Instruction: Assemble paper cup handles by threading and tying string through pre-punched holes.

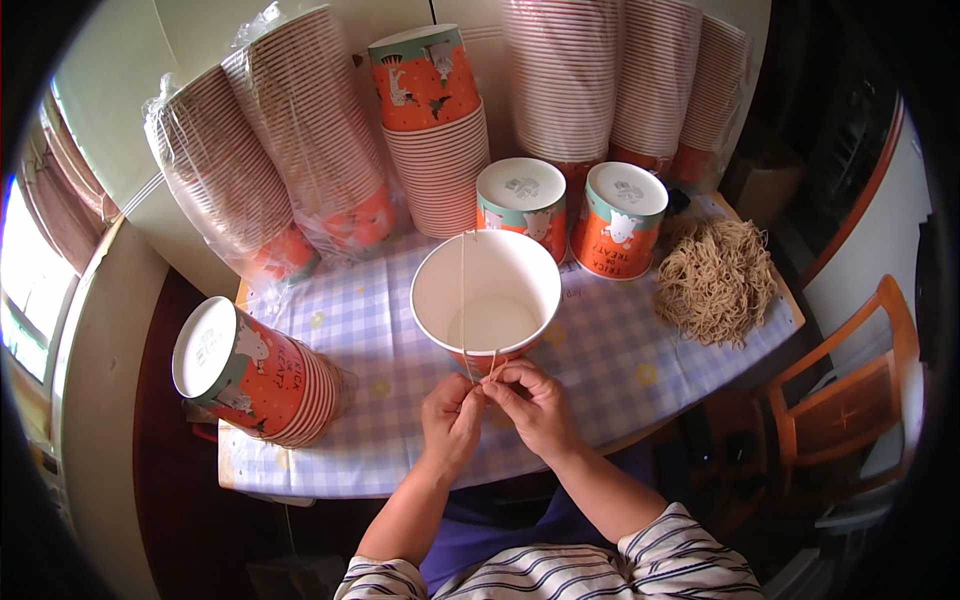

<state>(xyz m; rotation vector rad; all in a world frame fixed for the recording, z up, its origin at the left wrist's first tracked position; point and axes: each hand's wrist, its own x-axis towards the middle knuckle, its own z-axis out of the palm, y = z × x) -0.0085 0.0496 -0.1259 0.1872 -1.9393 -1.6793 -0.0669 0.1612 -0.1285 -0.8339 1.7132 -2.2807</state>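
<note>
A large paper bucket (525, 265), white inside and orange outside, stands upright near the middle of the table with its mouth toward me. A thin tan cord (463, 290) stretches across its mouth from the far rim to the near rim. At the near rim my left hand (454, 415) pinches the cord between thumb and fingers. Close against it, my right hand (530, 400) pinches another length of cord that comes from the near rim. The fingertips of both hands nearly meet. Whether a knot lies between them is too small to tell.
Two upturned orange buckets (618, 222) stand behind, beside a loose heap of tan cords (716, 282). A tilted bucket stack (270, 380) sits at left. Tall plastic-wrapped stacks (305, 120) and an unwrapped stack (437, 165) line the back. A wooden chair (845, 370) is at right.
</note>
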